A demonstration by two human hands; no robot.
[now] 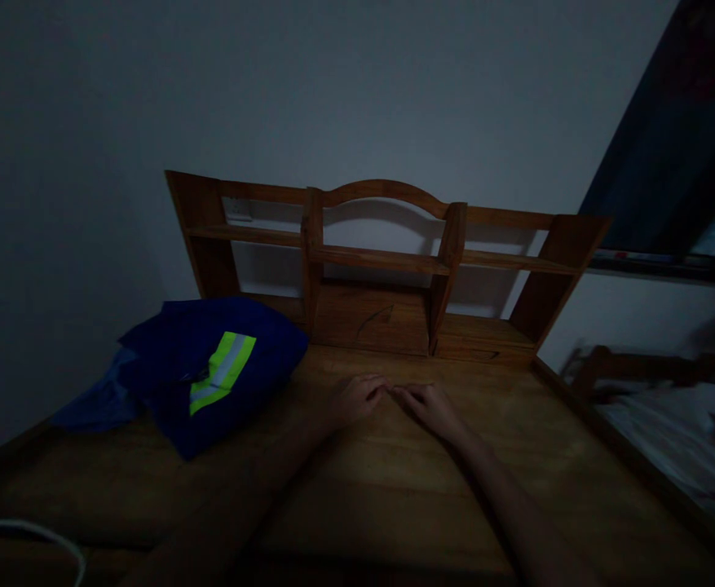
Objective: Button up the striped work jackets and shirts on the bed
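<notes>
My left hand [358, 399] and my right hand [429, 407] meet above the middle of a wooden desk top [381, 505]. Their fingertips come together between them, almost touching. The fingers of both hands are bent into a pinch. Whatever they hold, if anything, is too small and dark to make out. To the left of my left hand lies a bundled dark blue garment [167, 342] with a yellow-green reflective strip [226, 367] on it.
At the desk's back, a wooden shelf unit [381, 259] stands against the pale wall [357, 90]. A white cord [33, 528] curves at the lower left. On the right, beyond the desk's edge, are pale bedding [681, 440] and a wooden bed rail [651, 365]. The room is dim.
</notes>
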